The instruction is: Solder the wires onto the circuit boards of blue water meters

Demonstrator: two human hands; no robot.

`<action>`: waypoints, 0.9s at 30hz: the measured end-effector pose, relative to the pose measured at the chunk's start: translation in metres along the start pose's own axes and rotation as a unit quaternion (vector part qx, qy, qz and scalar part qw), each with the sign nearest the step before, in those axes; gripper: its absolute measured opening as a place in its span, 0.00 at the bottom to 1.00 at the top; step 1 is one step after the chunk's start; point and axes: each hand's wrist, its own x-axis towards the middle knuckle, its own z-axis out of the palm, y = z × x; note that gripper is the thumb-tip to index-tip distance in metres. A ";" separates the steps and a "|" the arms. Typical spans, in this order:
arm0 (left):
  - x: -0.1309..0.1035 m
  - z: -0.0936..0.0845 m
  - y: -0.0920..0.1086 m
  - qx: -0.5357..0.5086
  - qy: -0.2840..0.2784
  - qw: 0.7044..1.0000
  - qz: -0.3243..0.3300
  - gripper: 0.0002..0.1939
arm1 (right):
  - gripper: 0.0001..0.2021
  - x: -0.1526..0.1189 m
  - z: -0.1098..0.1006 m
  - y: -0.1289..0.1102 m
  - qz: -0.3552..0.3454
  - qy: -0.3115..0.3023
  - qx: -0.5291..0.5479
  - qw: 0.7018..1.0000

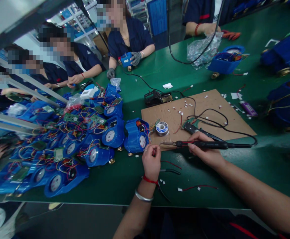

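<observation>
My right hand (204, 149) is closed around a black soldering iron (197, 144), its metal tip pointing left. Just left of that tip, my left hand (151, 157) is pinched near the front of a blue water meter (137, 136); what its fingers hold is too small to make out. Thin coloured wires run out of the meter's open top. Behind the iron's tip, a solder spool (162, 128) rests on a cardboard sheet (234, 122). Beyond my right hand lies a dark tool with green parts (191, 125).
Many blue meters (113, 132) with loose wires and circuit boards crowd the left. A black stand (157, 98) sits behind the cardboard. Several white connectors and red-black wires (202, 187) are scattered about. Blurred meters (286, 103) stand at right. Co-workers (130, 43) sit across the green table.
</observation>
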 end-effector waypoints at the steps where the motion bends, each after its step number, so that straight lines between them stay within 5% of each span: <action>1: 0.000 0.000 0.000 0.000 0.001 1.000 0.000 0.04 | 0.06 0.000 0.000 0.000 0.006 0.005 0.015 1.000; 11: -0.002 -0.003 0.001 -0.036 0.013 0.999 -0.012 0.04 | 0.07 0.002 0.001 -0.004 0.024 0.081 0.110 0.990; 16: -0.004 -0.003 -0.002 -0.099 0.001 0.993 -0.070 0.07 | 0.06 0.018 -0.003 -0.014 0.040 0.127 0.172 0.976; 21: -0.006 -0.004 -0.002 -0.188 -0.011 0.971 -0.151 0.10 | 0.07 0.055 -0.019 -0.027 0.043 0.168 0.177 0.969; 27: -0.006 -0.011 0.001 -0.217 -0.023 0.963 -0.161 0.10 | 0.10 0.128 -0.026 -0.023 0.039 0.178 0.141 0.973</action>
